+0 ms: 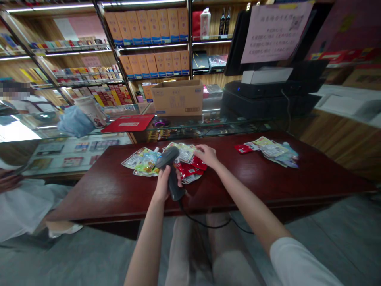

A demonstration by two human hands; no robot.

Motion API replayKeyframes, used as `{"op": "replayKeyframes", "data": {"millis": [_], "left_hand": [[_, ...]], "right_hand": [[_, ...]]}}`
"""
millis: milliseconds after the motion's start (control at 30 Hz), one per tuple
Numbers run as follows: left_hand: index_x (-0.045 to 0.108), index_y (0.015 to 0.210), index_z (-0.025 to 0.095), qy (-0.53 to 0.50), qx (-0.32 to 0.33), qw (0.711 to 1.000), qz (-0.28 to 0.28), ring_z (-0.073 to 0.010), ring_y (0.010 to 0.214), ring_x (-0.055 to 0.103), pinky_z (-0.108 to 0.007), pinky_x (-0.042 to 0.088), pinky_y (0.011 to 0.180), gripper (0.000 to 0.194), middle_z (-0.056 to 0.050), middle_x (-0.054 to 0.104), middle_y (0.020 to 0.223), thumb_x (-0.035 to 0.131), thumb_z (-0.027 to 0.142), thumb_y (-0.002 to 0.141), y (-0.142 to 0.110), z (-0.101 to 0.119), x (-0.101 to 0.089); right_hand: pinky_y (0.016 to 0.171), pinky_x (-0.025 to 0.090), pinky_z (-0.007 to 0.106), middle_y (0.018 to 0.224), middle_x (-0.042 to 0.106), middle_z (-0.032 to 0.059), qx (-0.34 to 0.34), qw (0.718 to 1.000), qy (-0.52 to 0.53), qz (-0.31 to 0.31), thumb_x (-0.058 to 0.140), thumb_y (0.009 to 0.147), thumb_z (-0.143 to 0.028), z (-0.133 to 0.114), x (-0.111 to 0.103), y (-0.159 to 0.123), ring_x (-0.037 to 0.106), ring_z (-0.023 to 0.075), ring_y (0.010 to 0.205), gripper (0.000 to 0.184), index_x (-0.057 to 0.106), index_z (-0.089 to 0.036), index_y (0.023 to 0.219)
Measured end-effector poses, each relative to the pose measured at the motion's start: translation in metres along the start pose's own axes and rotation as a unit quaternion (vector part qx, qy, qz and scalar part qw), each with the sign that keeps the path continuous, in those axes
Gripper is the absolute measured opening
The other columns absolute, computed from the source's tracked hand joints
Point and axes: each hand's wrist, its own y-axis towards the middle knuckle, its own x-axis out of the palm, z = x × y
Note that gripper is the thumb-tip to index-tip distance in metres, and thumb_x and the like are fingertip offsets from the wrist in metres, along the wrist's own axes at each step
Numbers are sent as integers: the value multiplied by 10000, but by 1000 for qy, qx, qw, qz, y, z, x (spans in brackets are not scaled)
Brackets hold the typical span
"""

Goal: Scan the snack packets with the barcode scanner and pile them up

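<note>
My left hand [162, 184] is wrapped around the handle of a dark grey barcode scanner [175, 183], its head angled up and to the left over the table. A black cable [205, 225] trails from its base across my lap. My right hand [208, 156] reaches in from the right, fingers bent onto the edge of a pale snack packet [186, 151]. Red snack packets [190, 170] lie beneath it. Left of the scanner rest several more packets [145, 161], clear, blue and yellow-green. Another pile of packets [272, 149] is at the table's right side.
The dark red wooden table [107, 186] meets a glass counter bearing a cardboard box [177, 99], a red folder [127, 123], a cup [91, 111] and a blue cloth [76, 120]. A monitor [236, 43] stands at the back right. People are at the left.
</note>
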Motion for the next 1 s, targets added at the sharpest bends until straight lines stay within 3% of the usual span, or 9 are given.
{"op": "replayKeyframes", "data": {"millis": [133, 300, 533, 700, 800, 867, 1000], "left_hand": [[549, 742, 162, 0, -8, 1000, -2, -96, 401, 522, -242, 456, 414, 542, 11, 584, 594, 666, 691, 763, 6, -12, -9], [542, 890, 171, -15, -12, 1000, 8, -110, 407, 534, -247, 465, 425, 536, 25, 597, 608, 677, 675, 769, 4, -21, -12], [513, 857, 179, -30, -8, 999, 8, -97, 383, 509, -241, 466, 411, 553, 37, 582, 590, 683, 693, 744, -1, -18, -13], [519, 831, 176, -21, -11, 1000, 17, -93, 381, 505, -240, 471, 412, 556, 44, 565, 575, 699, 692, 725, -3, -17, -11], [519, 796, 174, -12, -15, 1000, 15, -96, 390, 515, -232, 461, 413, 562, 39, 556, 558, 694, 703, 724, -3, -17, -10], [522, 791, 171, -7, -15, 1000, 11, -100, 393, 519, -233, 458, 415, 569, 34, 556, 550, 692, 710, 724, -3, -17, -10], [523, 806, 169, -10, -15, 1000, -5, -103, 389, 514, -245, 461, 417, 582, 28, 571, 567, 700, 716, 712, -2, -15, -10]], "right_hand": [[993, 382, 503, 1204, 690, 92, 18, 997, -63, -26, 703, 803, -556, -5, 9, 3, 587, 332, 1137, 455, 715, -283, 1167], [1005, 371, 505, 1214, 668, 88, 18, 997, -67, -30, 746, 770, -535, 0, 12, 0, 569, 330, 1150, 417, 725, -269, 1091], [968, 414, 473, 1045, 715, 11, 39, 998, 51, 23, 775, 707, -366, 14, 14, -2, 635, 264, 1018, 302, 640, -270, 959], [942, 474, 447, 900, 718, -25, 30, 980, 188, 55, 687, 666, -219, 27, 13, 2, 678, 225, 935, 280, 566, -256, 916], [918, 514, 435, 891, 725, 10, 50, 954, 279, 101, 645, 616, -178, 31, 9, 6, 693, 230, 904, 326, 547, -241, 921], [908, 537, 424, 915, 733, 33, 74, 919, 364, 130, 624, 587, -163, 35, 3, 7, 706, 230, 898, 369, 554, -228, 943], [837, 593, 452, 824, 737, 42, 153, 842, 513, 67, 624, 596, -172, 45, -13, 4, 726, 243, 827, 327, 602, -203, 921]]}}
